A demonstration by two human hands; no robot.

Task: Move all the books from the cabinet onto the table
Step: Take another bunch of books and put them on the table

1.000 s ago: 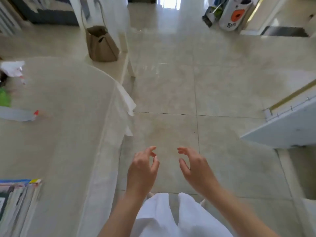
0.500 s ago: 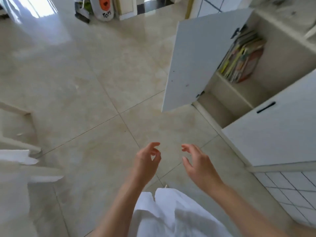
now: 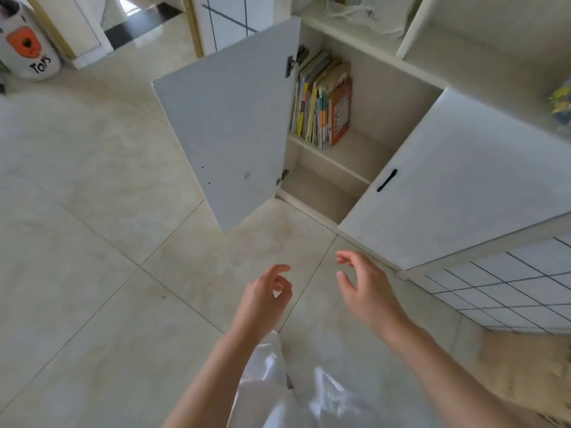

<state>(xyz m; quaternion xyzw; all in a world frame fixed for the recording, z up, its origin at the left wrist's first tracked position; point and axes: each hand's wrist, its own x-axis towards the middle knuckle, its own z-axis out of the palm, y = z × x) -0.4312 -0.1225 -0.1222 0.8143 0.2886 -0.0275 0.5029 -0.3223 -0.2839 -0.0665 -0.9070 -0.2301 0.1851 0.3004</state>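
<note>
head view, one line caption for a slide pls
Both empty hands, left hand and right hand, before the open cabinet with upright books.

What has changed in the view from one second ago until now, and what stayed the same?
The view swung from the table, with its stack of books, to the open cabinet, which now looks nearer. The row of books on its upper shelf came into sight. The left hand and right hand stayed empty, fingers loosely curled, taking hold of nothing.
</note>
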